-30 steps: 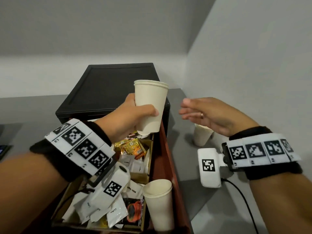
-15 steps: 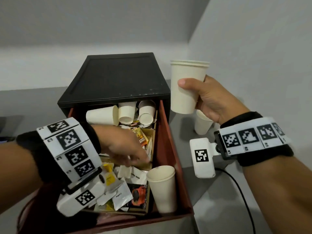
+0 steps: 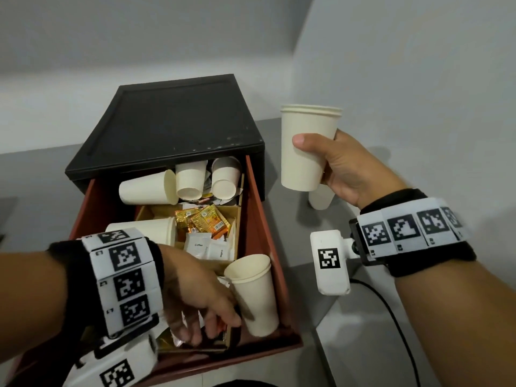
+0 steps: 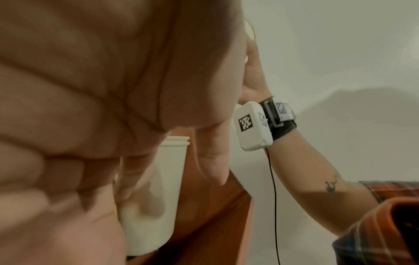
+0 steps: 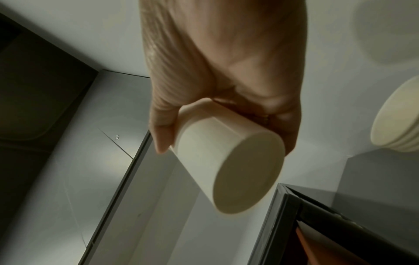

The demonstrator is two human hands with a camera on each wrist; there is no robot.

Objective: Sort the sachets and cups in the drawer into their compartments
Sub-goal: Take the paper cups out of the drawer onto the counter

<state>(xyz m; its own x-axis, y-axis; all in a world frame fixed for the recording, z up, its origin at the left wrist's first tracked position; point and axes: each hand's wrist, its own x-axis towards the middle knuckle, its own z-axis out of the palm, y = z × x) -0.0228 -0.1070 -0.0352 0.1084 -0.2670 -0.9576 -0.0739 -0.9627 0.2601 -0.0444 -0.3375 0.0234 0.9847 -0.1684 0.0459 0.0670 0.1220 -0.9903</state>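
My right hand (image 3: 318, 143) grips a nested pair of cream paper cups (image 3: 304, 163) upright in the air, right of the black cabinet; their base (image 5: 226, 161) fills the right wrist view. My left hand (image 3: 201, 328) reaches down into the front of the open red drawer (image 3: 262, 219), fingers hanging over sachets. Its thumb is beside a leaning cream cup (image 3: 254, 294), also seen as the cup (image 4: 156, 197) past the palm. Three cups (image 3: 190, 177) lie at the drawer's back and one cup (image 3: 145, 230) lies at the left. Orange sachets (image 3: 206, 219) and white coffee sachets (image 3: 206, 247) sit in a cardboard compartment.
The black cabinet (image 3: 173, 121) stands on a grey counter in a wall corner. A stack of cups (image 3: 321, 198) stands on the counter under my right hand. A black cable (image 3: 391, 317) runs across the counter at the right.
The cups passed from my left hand to my right hand, which now holds them to the right. My left hand dropped into the drawer and moved toward its front, next to the leaning cup.
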